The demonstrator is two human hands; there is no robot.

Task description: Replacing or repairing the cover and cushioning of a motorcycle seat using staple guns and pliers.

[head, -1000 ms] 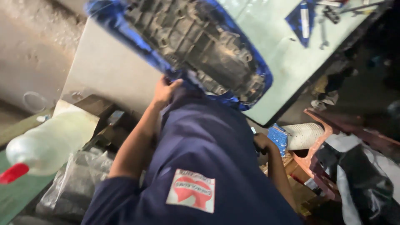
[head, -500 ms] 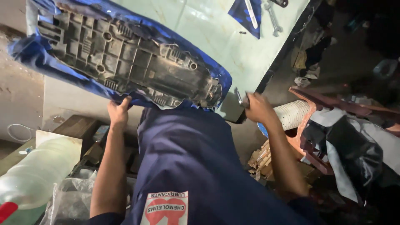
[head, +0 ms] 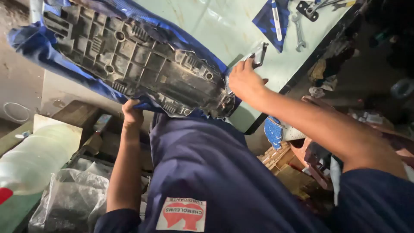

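A: Where is the seat base (head: 138,64) lying, and what are the hands doing?

B: Underside up, at 11 o'clock on the pale table (head: 207,26), its blue cover (head: 30,43) hanging off. Left hand (head: 131,113) is gripping its near edge; right hand (head: 245,80) is clenching a metal tool (head: 258,54).

A: Labels?

B: White rectangular patch (head: 181,214), red emblem, at 6 o'clock on the shirt (head: 215,172).

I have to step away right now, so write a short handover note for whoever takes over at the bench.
Left hand grips the near edge of the upturned seat base, which lies on the pale table. Right hand holds a metal stapler by the base's narrow end. Blue cover is wrapped round the base's edges. Wrenches lie at the far end. How far the cover is fastened cannot be told.
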